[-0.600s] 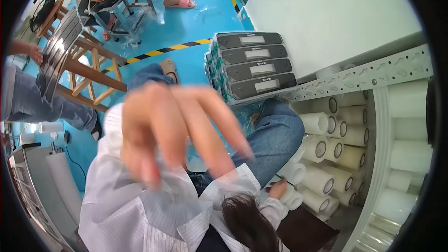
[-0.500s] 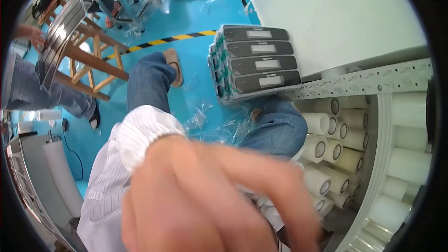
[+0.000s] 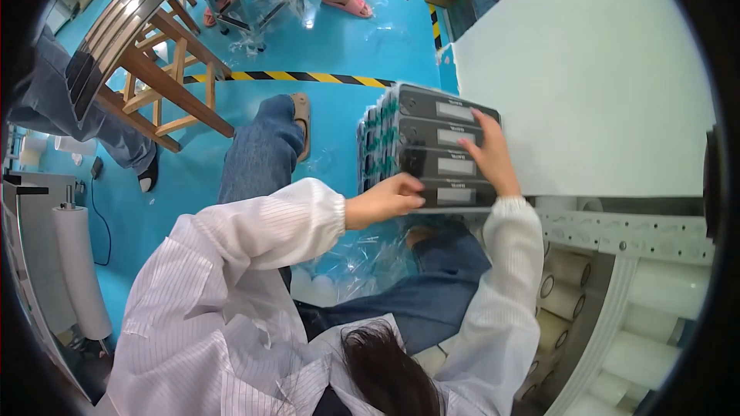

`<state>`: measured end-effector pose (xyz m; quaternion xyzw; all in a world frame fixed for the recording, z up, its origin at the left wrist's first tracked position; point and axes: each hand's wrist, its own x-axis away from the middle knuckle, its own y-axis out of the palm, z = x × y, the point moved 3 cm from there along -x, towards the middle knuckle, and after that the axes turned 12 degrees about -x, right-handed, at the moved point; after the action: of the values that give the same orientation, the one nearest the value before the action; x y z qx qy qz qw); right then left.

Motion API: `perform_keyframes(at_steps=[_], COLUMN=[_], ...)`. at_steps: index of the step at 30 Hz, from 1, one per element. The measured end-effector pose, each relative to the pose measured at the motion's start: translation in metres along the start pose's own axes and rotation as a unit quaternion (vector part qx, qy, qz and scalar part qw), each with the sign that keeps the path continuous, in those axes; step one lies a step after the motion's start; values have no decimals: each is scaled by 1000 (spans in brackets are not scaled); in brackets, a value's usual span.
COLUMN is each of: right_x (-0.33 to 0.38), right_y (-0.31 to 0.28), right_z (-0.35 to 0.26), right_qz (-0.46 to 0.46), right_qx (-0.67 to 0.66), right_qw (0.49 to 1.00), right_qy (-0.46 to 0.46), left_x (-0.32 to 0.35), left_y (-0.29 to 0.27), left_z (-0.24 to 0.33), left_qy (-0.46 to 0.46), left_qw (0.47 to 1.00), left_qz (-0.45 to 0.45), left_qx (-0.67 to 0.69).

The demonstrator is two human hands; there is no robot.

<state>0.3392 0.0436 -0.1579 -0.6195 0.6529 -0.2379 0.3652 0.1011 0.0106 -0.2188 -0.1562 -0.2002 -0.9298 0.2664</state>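
Several black flat panels with pale rectangular windows [image 3: 456, 166] lie side by side on top of a tall stack wrapped in clear film, in front of me. My left hand [image 3: 383, 201] rests at the stack's near left edge, its fingers bent and thumb apart over the nearest panel. My right hand [image 3: 493, 156] reaches over the right ends of the panels, with thumb and forefinger spread on their surface. Neither hand grips a panel. The layers below show dark edges and green bits along the left side.
A white board [image 3: 593, 85] stands at the right, beside a perforated metal rail [image 3: 617, 231] and a rack of white rolls [image 3: 566, 293]. Wooden stools [image 3: 173, 62] holding more panels stand at left, near another person's legs [image 3: 108, 108]. Loose film [image 3: 358, 262] litters the blue floor.
A blurred hand that filled the near view has drawn away. Both hands are now at the panel stack, and the view has shifted so the stack sits lower and to the right.
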Motion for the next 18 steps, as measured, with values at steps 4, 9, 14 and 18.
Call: perform_keyframes(at_steps=[4,9,14,18], right_x=[-113,-142,-150,-151], right_y=[66,107,107,108], right_z=[50,119,108,107], right_qz=[-147,-350,-354,-373], right_qx=[63,29,-17,43], right_qw=[987,900,907,909], right_qy=[22,256,227,184], left_x=[-60,-72,-70,-74], left_y=[-38,-12,-26,-28], left_z=[-118,-91,-57,-66], left_qy=[-111,-92,-127,-131], left_qw=[950,964,971,976], left_qz=[244,189,189,169], left_qx=[-161,-165,-79,-38])
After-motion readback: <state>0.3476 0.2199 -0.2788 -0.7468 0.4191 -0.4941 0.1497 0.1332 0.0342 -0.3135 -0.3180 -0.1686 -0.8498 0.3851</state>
